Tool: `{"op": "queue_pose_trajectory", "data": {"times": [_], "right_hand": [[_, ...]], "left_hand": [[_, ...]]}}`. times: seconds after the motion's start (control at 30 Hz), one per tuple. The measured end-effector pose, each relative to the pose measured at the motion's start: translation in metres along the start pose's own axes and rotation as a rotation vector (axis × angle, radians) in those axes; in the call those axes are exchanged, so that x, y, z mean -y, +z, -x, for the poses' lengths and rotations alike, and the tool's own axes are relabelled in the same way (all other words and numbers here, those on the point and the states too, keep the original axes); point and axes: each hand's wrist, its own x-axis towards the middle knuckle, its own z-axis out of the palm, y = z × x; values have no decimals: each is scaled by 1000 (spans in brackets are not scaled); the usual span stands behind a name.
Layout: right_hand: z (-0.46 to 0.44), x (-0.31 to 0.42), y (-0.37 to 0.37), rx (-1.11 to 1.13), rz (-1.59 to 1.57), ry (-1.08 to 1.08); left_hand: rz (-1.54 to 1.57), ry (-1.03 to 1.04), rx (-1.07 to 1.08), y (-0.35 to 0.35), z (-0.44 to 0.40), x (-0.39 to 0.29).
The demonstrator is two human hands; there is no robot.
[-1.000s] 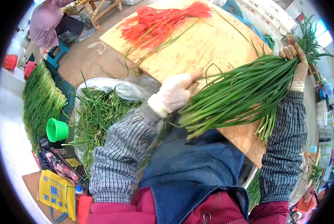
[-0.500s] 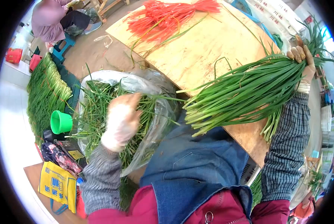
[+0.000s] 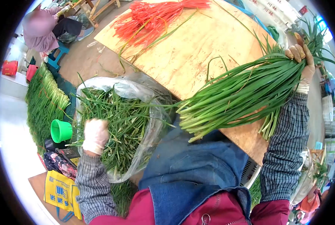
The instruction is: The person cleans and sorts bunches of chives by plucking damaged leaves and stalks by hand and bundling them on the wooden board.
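My right hand (image 3: 301,62), in a pale glove, is closed around the leafy end of a thick bunch of garlic chives (image 3: 246,88). The bunch slants across the wooden board, its pale cut ends pointing down-left toward my lap. My left hand (image 3: 96,135), also gloved, is a closed fist over the left side of a clear plastic bag (image 3: 139,159) full of loose chive leaves (image 3: 124,129). A long leaf stretches between the area near this fist and the bunch; whether the fingers grip it is hidden.
Red ties (image 3: 152,20) lie at the back of the wooden board (image 3: 175,56). Left of the bag are a green bucket (image 3: 61,130), a row of chives (image 3: 45,101) and a yellow bag (image 3: 58,189). A seated person (image 3: 43,32) is at the upper left.
My left hand has moved left and slightly down over the bag, away from the bunch. My right hand keeps its hold on the chives. The view has shifted slightly.
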Motion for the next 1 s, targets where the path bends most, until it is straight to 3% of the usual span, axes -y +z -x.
{"op": "queue_pose_trajectory", "data": {"times": [0.03,0.13,0.3,0.37,0.43,0.6,0.63,0.73,0.8,0.87,0.9,1.0], "right_hand": [[0,0,1,33,-19,7],[-1,-1,6,87,-9,9],[0,4,18,208,-28,30],[3,6,19,263,-40,25],[5,7,19,327,-73,25],[10,5,16,313,-171,3],[10,4,10,297,-173,8],[9,-2,4,217,-156,1],[6,-3,1,237,-155,23],[4,-2,2,222,-106,25],[3,-3,3,244,-102,19],[1,1,8,229,-42,51]], "left_hand": [[-260,-164,233,-5,7,-1],[385,26,-361,-17,-6,-31],[1008,382,-521,-85,-96,-159],[1332,490,-385,-94,-123,-193],[1708,530,16,-111,-131,-209],[1430,191,-47,-108,-74,-124],[1346,99,-172,-94,-57,-101],[1109,-246,-89,-71,-8,-19],[493,-404,-160,-9,18,43],[37,-261,-396,-4,28,22],[176,-153,-435,-8,24,1],[1095,108,-273,-71,1,-114]]}}
